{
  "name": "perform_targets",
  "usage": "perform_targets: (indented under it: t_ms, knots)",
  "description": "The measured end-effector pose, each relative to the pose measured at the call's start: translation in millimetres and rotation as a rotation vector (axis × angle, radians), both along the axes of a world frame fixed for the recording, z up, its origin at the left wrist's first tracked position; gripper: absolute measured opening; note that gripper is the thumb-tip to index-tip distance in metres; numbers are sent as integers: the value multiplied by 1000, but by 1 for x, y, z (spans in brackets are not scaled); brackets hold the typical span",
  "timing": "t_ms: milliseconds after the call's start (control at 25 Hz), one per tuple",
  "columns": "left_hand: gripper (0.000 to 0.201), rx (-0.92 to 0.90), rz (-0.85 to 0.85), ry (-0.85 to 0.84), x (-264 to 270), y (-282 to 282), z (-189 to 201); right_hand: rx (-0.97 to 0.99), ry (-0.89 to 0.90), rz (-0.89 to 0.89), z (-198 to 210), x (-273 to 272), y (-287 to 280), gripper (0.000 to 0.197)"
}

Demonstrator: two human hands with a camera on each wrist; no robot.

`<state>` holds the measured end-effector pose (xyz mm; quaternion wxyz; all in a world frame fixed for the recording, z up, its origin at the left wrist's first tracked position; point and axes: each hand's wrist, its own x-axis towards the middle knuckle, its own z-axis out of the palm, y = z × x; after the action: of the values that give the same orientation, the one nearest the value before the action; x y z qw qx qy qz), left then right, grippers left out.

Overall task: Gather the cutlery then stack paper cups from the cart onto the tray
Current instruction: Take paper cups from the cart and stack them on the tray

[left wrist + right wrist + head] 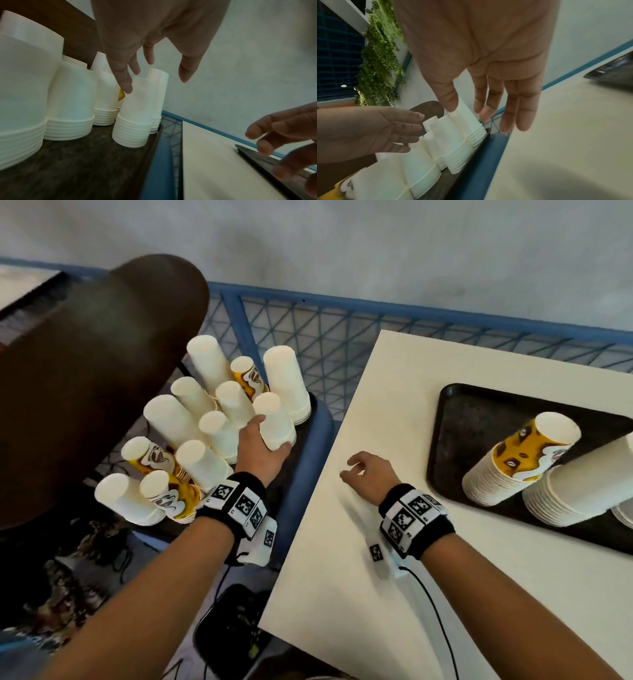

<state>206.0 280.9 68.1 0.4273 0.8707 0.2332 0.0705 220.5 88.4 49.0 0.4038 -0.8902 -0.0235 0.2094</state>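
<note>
Several stacks of upturned paper cups, white and yellow-patterned, stand on a dark tray on the cart. My left hand reaches round the white stack nearest the cart's right edge. In the left wrist view its fingers are spread, the index tip touches that stack and the thumb stands apart. My right hand hovers over the white table, fingers relaxed and holding nothing. The black tray on the table holds a yellow-patterned stack and a white stack. No cutlery shows.
A blue cart rim runs between the cart tray and the table. A large brown rounded object stands to the left of the cups. A blue mesh fence runs along the wall behind. Dark bags and cables lie on the floor below.
</note>
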Motion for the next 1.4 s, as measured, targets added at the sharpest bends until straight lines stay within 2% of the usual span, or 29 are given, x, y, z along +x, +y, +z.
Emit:
perform_targets:
  t_ms: [200,400,560,680,760,840,960,1080,1280,1400]
  knots:
    - [76,-110,-35,-65,46,35,-2,161,-111,-73,-4,60,58,35]
    - [93,-218,-91,7,76,44,-26,259,-193,-161,-11,106,92,42]
    - [73,-251,-21,-18,87,46,-36,230,-184,-92,-13,135,111,78]
    - [63,-225,36,28,72,44,-43,245,-68,-93,-17,149,127,109]
    - [63,-203,77,12,60,43,-50,249,16,-103,-25,151,140,122]
    - [66,-213,84,2,56,44,-58,163,12,-98,-35,152,150,118]
    - [79,-313,26,80,57,49,-78,70,13,-71,-41,150,153,97]
    - [96,-337,22,110,51,48,-93,240,28,-101,-43,144,151,93]
    - [78,-344,22,5,44,49,-89,399,9,-172,-49,134,141,90]
    - [87,-435,-18,-32,31,41,-79,480,11,-227,-45,119,124,89]
